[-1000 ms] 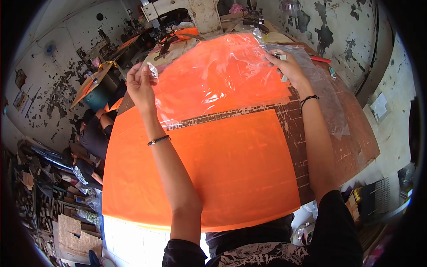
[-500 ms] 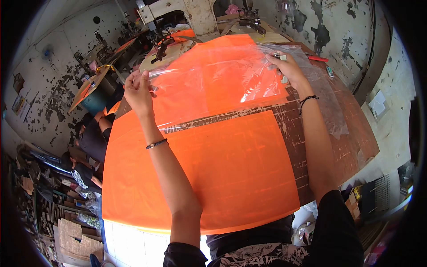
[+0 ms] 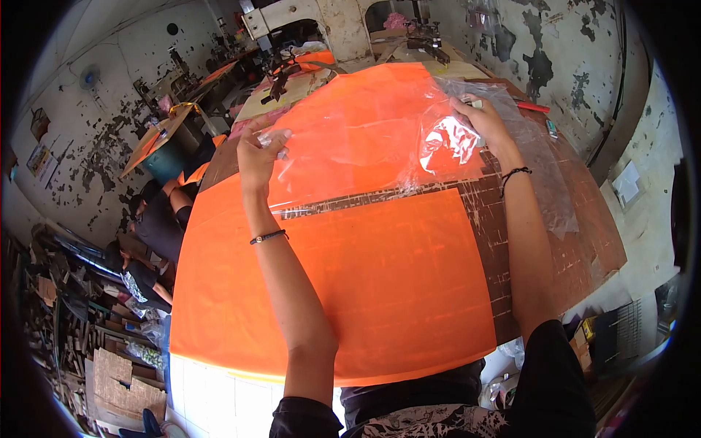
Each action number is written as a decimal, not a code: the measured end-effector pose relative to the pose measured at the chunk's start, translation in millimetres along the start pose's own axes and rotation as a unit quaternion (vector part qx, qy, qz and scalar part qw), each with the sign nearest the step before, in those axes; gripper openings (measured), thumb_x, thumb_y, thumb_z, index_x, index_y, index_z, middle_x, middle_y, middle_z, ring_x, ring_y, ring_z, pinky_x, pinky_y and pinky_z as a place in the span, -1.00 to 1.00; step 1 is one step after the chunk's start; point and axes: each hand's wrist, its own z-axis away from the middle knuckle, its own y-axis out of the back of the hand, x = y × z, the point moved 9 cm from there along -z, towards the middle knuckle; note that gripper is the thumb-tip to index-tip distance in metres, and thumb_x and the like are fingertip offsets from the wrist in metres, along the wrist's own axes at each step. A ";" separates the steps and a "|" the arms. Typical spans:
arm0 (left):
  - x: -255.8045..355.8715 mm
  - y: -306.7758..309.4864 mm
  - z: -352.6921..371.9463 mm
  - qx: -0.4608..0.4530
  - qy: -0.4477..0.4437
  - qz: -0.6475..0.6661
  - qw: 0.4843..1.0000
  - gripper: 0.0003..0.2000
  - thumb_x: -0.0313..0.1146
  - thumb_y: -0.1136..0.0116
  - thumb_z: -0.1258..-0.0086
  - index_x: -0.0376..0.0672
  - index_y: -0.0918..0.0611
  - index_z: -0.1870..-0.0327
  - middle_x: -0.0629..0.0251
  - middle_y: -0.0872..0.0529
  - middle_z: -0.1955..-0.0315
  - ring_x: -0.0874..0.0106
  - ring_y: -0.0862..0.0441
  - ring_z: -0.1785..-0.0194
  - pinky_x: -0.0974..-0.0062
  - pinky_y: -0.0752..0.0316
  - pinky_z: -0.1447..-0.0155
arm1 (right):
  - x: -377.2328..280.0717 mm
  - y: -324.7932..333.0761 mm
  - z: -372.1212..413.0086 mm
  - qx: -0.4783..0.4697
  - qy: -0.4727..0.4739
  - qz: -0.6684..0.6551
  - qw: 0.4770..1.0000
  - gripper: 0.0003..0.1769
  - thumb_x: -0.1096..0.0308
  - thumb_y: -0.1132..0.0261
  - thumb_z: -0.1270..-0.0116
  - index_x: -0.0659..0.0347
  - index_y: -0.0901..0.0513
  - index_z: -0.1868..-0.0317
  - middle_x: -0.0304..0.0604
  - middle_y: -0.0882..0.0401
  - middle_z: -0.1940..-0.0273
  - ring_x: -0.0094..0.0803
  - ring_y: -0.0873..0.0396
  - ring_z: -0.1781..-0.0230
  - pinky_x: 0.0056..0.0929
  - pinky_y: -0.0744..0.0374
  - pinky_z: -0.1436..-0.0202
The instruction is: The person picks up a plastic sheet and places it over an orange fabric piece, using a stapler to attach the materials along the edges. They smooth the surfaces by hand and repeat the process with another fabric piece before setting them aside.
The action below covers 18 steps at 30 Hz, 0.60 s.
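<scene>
A clear plastic sheet (image 3: 447, 142) stretches between my hands, wrinkled and shiny near the right one. My left hand (image 3: 261, 155) pinches its left side, fingers closed. At the other side, my right hand (image 3: 488, 125) is closed on the plastic; a small whitish object shows by its fingers, too small to name. Beneath the plastic lies an orange sheet (image 3: 380, 84) on the far part of the brown table (image 3: 577, 252). Another orange sheet (image 3: 350, 292) covers the near part, under my forearms. A strip of patterned brown tabletop shows between the two sheets.
More clear plastic (image 3: 544, 168) lies on the right of the table, with a red item (image 3: 533, 106) and a small green item (image 3: 551, 129) beyond it. A machine (image 3: 343, 29) stands at the back. Two people (image 3: 157, 226) sit low at the left, near piled scraps (image 3: 120, 387).
My left hand has moved right, toward my right hand, and the plastic between them has slackened and bunched near the right hand. The view has shifted slightly.
</scene>
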 end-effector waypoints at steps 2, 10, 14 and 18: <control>-4.9 -2.1 3.4 -0.037 0.036 -0.014 0.999 -0.53 -0.49 -0.37 -0.21 -0.42 -0.44 -0.09 0.17 -0.75 0.38 0.55 -0.62 0.45 0.61 -0.51 0.38 | -6.2 3.3 9.4 0.005 -0.027 0.017 0.999 -0.72 0.08 -0.27 -0.36 0.11 -0.52 0.32 -0.41 -0.48 0.49 -0.73 -0.31 0.59 -0.65 -0.25 0.55; -4.6 5.7 0.2 0.009 0.038 -0.049 0.998 -0.52 -0.43 -0.41 -0.19 -0.38 -0.49 -0.09 0.29 -0.71 0.46 0.61 -0.54 0.47 0.65 -0.44 0.34 | -12.0 1.6 10.5 -0.012 -0.028 0.012 0.999 -0.69 0.11 -0.23 -0.38 0.09 -0.44 0.45 -0.44 -0.38 0.58 -0.70 -0.25 0.65 -0.62 -0.21 0.58; -7.8 13.9 -2.3 0.036 0.028 -0.070 0.996 -0.63 -0.43 -0.38 -0.24 -0.34 -0.54 -0.01 0.43 -0.63 0.49 0.69 -0.48 0.48 0.71 -0.42 0.41 | -19.4 -4.5 15.4 -0.022 -0.026 -0.001 0.999 -0.65 0.07 -0.22 -0.39 0.05 -0.39 0.47 -0.48 -0.32 0.60 -0.73 -0.20 0.67 -0.67 -0.17 0.60; -3.2 17.8 -1.1 0.050 0.025 -0.037 0.998 -0.65 -0.42 -0.37 -0.25 -0.31 -0.55 0.00 0.46 -0.63 0.50 0.71 -0.44 0.51 0.72 -0.41 0.42 | -20.9 -7.8 17.3 -0.031 -0.044 -0.025 0.998 -0.65 0.04 -0.22 -0.39 0.03 -0.39 0.47 -0.49 -0.32 0.59 -0.74 -0.22 0.66 -0.66 -0.19 0.61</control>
